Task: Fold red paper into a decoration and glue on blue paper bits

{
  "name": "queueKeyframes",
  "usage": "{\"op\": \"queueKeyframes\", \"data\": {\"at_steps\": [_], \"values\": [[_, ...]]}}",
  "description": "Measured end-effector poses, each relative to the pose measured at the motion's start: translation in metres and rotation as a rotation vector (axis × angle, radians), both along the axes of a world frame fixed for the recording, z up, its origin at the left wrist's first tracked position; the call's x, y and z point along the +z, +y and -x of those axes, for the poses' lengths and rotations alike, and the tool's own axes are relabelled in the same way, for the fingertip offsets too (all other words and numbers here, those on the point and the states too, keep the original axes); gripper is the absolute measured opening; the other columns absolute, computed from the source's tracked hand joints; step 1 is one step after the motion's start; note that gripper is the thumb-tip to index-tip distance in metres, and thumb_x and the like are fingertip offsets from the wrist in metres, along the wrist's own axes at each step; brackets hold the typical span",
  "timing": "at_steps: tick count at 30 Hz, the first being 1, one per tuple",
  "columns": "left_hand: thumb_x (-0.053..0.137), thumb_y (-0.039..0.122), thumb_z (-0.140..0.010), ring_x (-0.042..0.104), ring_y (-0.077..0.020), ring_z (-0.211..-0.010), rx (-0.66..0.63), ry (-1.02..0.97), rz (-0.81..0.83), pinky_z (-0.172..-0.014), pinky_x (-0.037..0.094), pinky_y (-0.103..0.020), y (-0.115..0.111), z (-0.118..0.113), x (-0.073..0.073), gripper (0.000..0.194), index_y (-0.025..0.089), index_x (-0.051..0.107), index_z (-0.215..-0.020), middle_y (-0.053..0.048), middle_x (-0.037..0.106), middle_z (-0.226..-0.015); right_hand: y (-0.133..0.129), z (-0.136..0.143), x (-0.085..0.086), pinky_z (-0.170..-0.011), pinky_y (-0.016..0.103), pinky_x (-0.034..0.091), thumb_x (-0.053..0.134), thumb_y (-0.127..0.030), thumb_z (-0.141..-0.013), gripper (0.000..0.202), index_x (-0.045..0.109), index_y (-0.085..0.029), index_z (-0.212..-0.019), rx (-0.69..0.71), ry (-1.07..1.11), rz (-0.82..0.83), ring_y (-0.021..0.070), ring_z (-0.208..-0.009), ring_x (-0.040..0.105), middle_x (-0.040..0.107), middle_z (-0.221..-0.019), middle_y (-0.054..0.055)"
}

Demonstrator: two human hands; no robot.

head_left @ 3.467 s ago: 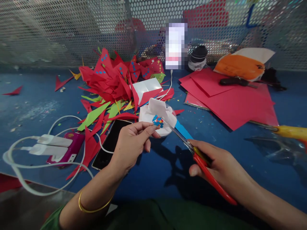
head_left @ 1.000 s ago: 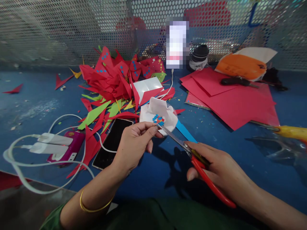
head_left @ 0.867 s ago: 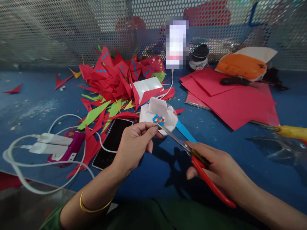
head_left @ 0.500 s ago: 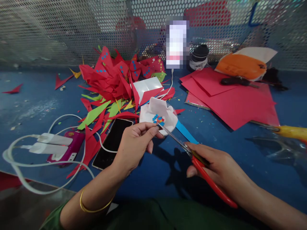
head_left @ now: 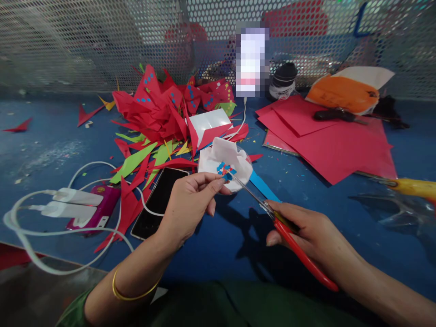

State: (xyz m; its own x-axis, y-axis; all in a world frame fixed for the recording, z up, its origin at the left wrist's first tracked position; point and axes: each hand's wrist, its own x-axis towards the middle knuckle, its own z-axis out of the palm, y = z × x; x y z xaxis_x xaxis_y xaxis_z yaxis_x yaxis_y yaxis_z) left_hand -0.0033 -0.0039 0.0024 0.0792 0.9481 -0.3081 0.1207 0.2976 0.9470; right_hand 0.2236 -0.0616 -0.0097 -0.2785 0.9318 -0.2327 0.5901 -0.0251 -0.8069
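My left hand (head_left: 195,202) pinches a tiny piece of blue paper (head_left: 225,178) between thumb and forefinger, mostly hidden by the fingertips. My right hand (head_left: 306,227) is wrapped around the red handle of a pair of scissors (head_left: 291,243). Their thin blades point up and left, the tips close to my left fingertips. Just beyond the tips is a shallow dish lined with white material (head_left: 240,159), holding small blue and red paper bits. A blue paper strip (head_left: 264,186) lies beside the dish, on the right.
Red folded paper pieces with coloured dots (head_left: 153,106) are heaped behind, among green scraps (head_left: 132,161). A dark phone (head_left: 161,195), a purple power bank (head_left: 111,202) and white cables lie left. Red sheets (head_left: 327,145) and a yellow-handled tool (head_left: 412,187) are right. A perforated screen (head_left: 102,45) stands behind.
The scissor tips have shifted slightly right, away from my left fingertips. My left hand stays almost in place, and more blue shows at its fingertips.
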Motion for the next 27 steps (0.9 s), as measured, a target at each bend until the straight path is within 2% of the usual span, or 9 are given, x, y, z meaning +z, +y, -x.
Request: {"op": "queueKeyframes", "data": {"at_steps": [4, 9, 14, 17, 19, 22, 27], "values": [[0.07, 0.03, -0.084, 0.045, -0.0027, -0.037, 0.011, 0.018, 0.002, -0.036, 0.029, -0.017, -0.0008, -0.0008, -0.0001, 0.015, 0.015, 0.073, -0.081, -0.003, 0.074, -0.072, 0.0004, 0.0008, -0.0002, -0.067, 0.026, 0.054, 0.067, -0.036, -0.085, 0.01, 0.071, -0.028, -0.09, -0.006, 0.01, 0.008, 0.0169, -0.07, 0.068, 0.072, -0.078, -0.003], [0.07, 0.028, -0.084, 0.044, -0.0026, -0.037, 0.011, 0.005, 0.013, -0.036, 0.026, -0.017, -0.0012, -0.0007, 0.0002, 0.014, 0.015, 0.073, -0.079, -0.001, 0.072, -0.067, 0.0007, 0.0011, -0.0019, -0.063, 0.025, 0.053, 0.067, -0.048, -0.084, 0.021, 0.071, -0.027, -0.086, -0.011, -0.034, -0.023, 0.016, -0.067, 0.065, 0.071, -0.075, -0.003], [0.072, 0.031, -0.083, 0.044, -0.0021, -0.038, 0.041, -0.031, -0.002, -0.036, 0.025, -0.016, -0.0004, 0.0005, -0.0007, 0.016, 0.015, 0.073, -0.081, -0.002, 0.073, -0.071, 0.0007, -0.0002, -0.0011, -0.056, 0.024, 0.048, 0.066, -0.059, -0.082, 0.036, 0.071, -0.026, -0.094, -0.023, -0.052, -0.045, 0.0153, -0.06, 0.059, 0.065, -0.067, -0.003], [0.072, 0.031, -0.082, 0.045, -0.0017, -0.037, 0.073, -0.058, -0.002, -0.035, 0.023, -0.016, 0.0001, 0.0002, -0.0012, 0.016, 0.015, 0.073, -0.083, -0.003, 0.074, -0.075, 0.0007, -0.0008, -0.0004, -0.055, 0.025, 0.047, 0.068, -0.064, -0.078, 0.044, 0.07, -0.026, -0.099, -0.017, -0.066, -0.055, 0.0152, -0.06, 0.059, 0.066, -0.069, -0.003], [0.073, 0.031, -0.082, 0.044, -0.0015, -0.037, 0.079, -0.071, -0.001, -0.034, 0.023, -0.016, 0.0002, -0.0003, -0.0011, 0.016, 0.015, 0.073, -0.084, -0.003, 0.074, -0.073, 0.0006, -0.0005, -0.0005, -0.056, 0.025, 0.048, 0.069, -0.064, -0.077, 0.045, 0.069, -0.026, -0.101, -0.012, -0.087, -0.067, 0.0151, -0.061, 0.06, 0.067, -0.071, -0.003], [0.072, 0.029, -0.083, 0.045, -0.0012, -0.037, 0.064, -0.072, 0.001, -0.034, 0.023, -0.015, -0.0002, -0.0012, -0.0006, 0.015, 0.015, 0.073, -0.084, -0.004, 0.074, -0.075, 0.0001, 0.0005, -0.001, -0.058, 0.026, 0.049, 0.069, -0.061, -0.079, 0.039, 0.068, -0.026, -0.095, 0.014, -0.119, -0.086, 0.0155, -0.063, 0.062, 0.069, -0.078, -0.002], [0.068, 0.025, -0.084, 0.045, -0.001, -0.036, 0.033, -0.061, 0.001, -0.034, 0.025, -0.015, -0.0011, -0.0019, -0.001, 0.011, 0.014, 0.071, -0.085, -0.004, 0.075, -0.075, -0.0005, 0.0014, -0.0008, -0.059, 0.026, 0.05, 0.072, -0.047, -0.081, 0.024, 0.065, -0.026, -0.09, 0.065, -0.123, -0.057, 0.0163, -0.069, 0.064, 0.07, -0.081, -0.002]]}}
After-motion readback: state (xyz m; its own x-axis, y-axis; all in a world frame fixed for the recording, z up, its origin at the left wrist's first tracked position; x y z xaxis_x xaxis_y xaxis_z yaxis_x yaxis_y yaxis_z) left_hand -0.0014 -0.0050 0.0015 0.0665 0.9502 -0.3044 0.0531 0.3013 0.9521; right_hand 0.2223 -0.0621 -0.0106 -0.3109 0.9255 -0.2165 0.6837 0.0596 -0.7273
